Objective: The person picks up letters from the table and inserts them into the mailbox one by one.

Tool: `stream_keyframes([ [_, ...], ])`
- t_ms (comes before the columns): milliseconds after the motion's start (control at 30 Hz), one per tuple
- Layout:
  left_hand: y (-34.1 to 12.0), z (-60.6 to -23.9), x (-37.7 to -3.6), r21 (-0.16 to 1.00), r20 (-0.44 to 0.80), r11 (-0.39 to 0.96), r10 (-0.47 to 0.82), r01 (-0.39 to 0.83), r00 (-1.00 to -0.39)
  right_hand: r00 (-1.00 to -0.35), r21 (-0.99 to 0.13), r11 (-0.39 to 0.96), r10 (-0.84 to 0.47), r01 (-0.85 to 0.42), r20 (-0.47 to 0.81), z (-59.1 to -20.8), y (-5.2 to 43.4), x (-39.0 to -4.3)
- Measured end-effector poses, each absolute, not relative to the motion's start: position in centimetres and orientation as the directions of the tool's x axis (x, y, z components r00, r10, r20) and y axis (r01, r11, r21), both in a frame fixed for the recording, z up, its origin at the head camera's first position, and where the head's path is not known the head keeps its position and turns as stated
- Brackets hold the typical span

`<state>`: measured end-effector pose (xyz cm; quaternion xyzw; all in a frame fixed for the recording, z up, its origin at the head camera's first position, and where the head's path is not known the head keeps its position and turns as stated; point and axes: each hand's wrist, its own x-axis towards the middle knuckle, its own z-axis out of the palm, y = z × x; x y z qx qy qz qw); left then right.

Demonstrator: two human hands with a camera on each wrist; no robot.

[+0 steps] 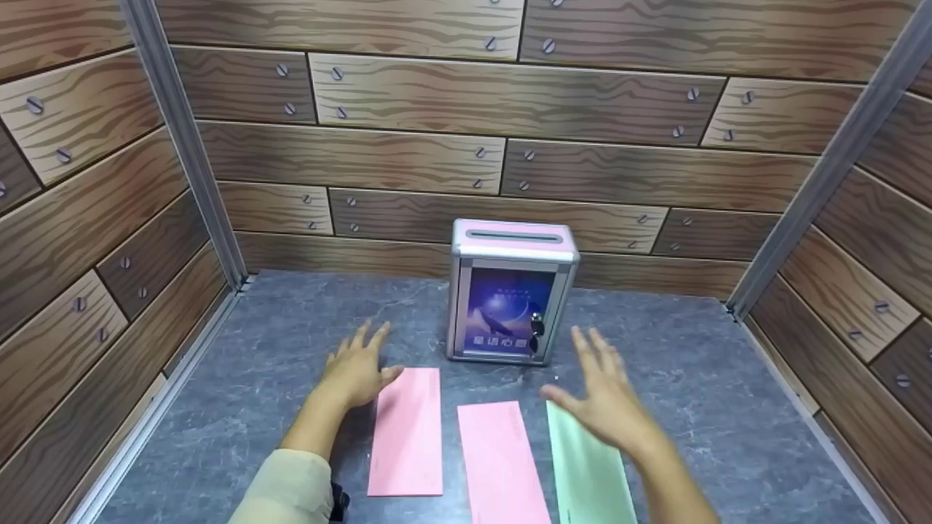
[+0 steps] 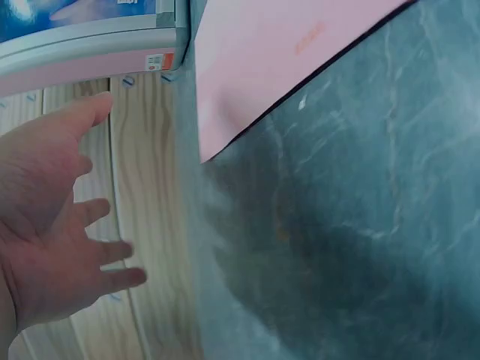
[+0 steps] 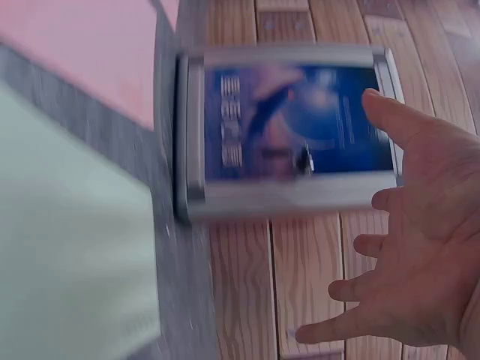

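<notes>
A small metal box [image 1: 511, 298] with a pink slotted top and a blue picture on its front stands at the back of the grey table [image 1: 255, 364]. In front of it lie a pink envelope [image 1: 408, 433], a second pink envelope [image 1: 501, 462] and a green envelope [image 1: 590, 473]. My left hand [image 1: 358, 367] hovers open just left of the first pink envelope [image 2: 285, 60], fingers spread. My right hand [image 1: 604, 393] is open above the top of the green envelope [image 3: 67, 232], holding nothing. The right wrist view shows the box [image 3: 289, 139] blurred beside my right hand [image 3: 409, 247].
Wood-pattern panels [image 1: 510, 131] with metal corner posts [image 1: 186, 138] wall the table on three sides. A lock with keys [image 1: 537, 335] hangs on the box's front right edge. Bare grey table [image 1: 728, 407] stretches to the right of the green envelope.
</notes>
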<state>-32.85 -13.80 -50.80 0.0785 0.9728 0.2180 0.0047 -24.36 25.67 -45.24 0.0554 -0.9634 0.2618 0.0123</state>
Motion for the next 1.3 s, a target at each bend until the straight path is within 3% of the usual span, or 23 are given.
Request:
stream_keyframes([
  [300, -14.1, -52.4, -34.2, 0.593, -0.054, 0.799, 0.164, 0.101, -0.985, -0.975, -0.636, 0.742, -0.201, -0.212, 0.089, -48.0, 19.8, -23.1],
  [533, -14.3, -53.8, -35.0, 0.656, -0.12, 0.754, 0.143, 0.029, -0.982, -0.921, -0.828, 0.518, -0.389, -0.214, -0.005, -50.6, 16.2, -22.6],
  [633, -14.5, -54.0, -35.3, 0.659, -0.145, 0.752, 0.13, 0.003, -0.981, -0.896, -0.861, 0.468, -0.442, -0.198, -0.034, -51.5, 15.0, -22.7],
  [833, -14.5, -54.0, -35.5, 0.633, -0.171, 0.774, 0.15, 0.008, -0.974, -0.857, -0.797, 0.576, -0.49, -0.181, -0.16, -52.7, 13.0, -23.3],
  [1000, -14.7, -53.8, -35.5, 0.617, -0.193, 0.787, 0.138, -0.011, -0.971, -0.863, -0.701, 0.694, -0.446, -0.165, -0.239, -53.5, 11.4, -23.7],
  [1133, -14.6, -53.9, -35.5, 0.623, -0.198, 0.782, 0.14, -0.014, -0.97, -0.889, -0.66, 0.732, -0.403, -0.169, -0.218, -54.1, 10.6, -23.7],
  [1300, -14.5, -54.1, -35.7, 0.653, -0.195, 0.757, 0.161, -0.006, -0.968, -0.903, -0.558, 0.788, -0.404, -0.262, -0.145, -54.8, 10.1, -23.5],
])
